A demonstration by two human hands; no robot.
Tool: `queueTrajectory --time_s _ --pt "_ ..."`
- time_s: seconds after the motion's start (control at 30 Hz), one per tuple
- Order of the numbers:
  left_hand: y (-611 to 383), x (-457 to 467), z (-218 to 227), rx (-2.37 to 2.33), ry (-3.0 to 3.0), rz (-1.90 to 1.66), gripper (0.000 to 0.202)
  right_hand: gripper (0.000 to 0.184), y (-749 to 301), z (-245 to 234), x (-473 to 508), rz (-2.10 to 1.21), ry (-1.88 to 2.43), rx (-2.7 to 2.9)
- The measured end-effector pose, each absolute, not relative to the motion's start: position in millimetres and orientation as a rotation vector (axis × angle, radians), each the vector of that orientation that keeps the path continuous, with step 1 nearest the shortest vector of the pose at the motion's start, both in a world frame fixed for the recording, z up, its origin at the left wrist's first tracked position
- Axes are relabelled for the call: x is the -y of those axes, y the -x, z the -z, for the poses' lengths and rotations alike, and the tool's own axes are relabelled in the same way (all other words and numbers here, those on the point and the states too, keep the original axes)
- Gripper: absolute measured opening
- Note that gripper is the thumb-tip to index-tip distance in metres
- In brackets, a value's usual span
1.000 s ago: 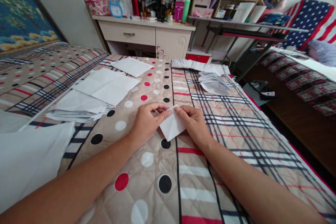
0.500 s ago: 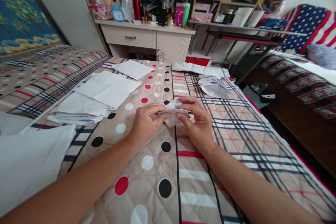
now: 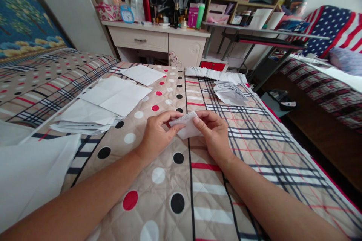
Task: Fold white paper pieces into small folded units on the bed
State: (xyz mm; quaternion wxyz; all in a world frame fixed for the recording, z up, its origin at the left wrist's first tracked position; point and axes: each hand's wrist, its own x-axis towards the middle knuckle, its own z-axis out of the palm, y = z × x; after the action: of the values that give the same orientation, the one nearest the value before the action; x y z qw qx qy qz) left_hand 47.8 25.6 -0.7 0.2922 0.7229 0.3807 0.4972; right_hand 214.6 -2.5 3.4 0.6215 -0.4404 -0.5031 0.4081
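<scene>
A small folded piece of white paper (image 3: 189, 129) is held just above the bedspread, with faint printing along its upper flap. My left hand (image 3: 160, 128) pinches its left end between thumb and fingers. On the right end, my right hand (image 3: 212, 131) presses its thumb on the front, with its fingers curled behind. Beyond the right hand lies a fanned pile of folded papers (image 3: 230, 96), and behind that a long row of folded papers (image 3: 215, 74).
Larger white sheets (image 3: 115, 94) lie stacked on the bedspread (image 3: 158, 196) at the left, with one separate sheet (image 3: 144, 74) farther back. More paper (image 3: 31, 173) is near my left forearm. A white dresser (image 3: 158, 39) with bottles and a clock stands beyond the bed.
The paper's raised upper flap is now folded down toward me, showing its printed edge. My right fingers have lowered and curled behind the paper; my left hand has barely moved.
</scene>
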Motion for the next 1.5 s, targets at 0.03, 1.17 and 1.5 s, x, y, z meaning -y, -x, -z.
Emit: queueTrajectory --time_s 0.03,1.17,1.5 --pt "-47.9 -25.7 0.7 -1.013 -1.945 -1.321 0.019 0.012 -214.9 -3.1 2.4 -0.936 1.021 1.156" --pt "-48.0 -27.7 1.2 -1.051 -1.919 -1.413 0.016 0.007 -217.0 0.4 0.9 -0.694 1.116 1.263" --pt "-48.7 -27.8 -2.4 -0.897 -2.021 -1.473 0.015 0.005 -216.4 0.5 2.6 -0.658 1.094 1.285"
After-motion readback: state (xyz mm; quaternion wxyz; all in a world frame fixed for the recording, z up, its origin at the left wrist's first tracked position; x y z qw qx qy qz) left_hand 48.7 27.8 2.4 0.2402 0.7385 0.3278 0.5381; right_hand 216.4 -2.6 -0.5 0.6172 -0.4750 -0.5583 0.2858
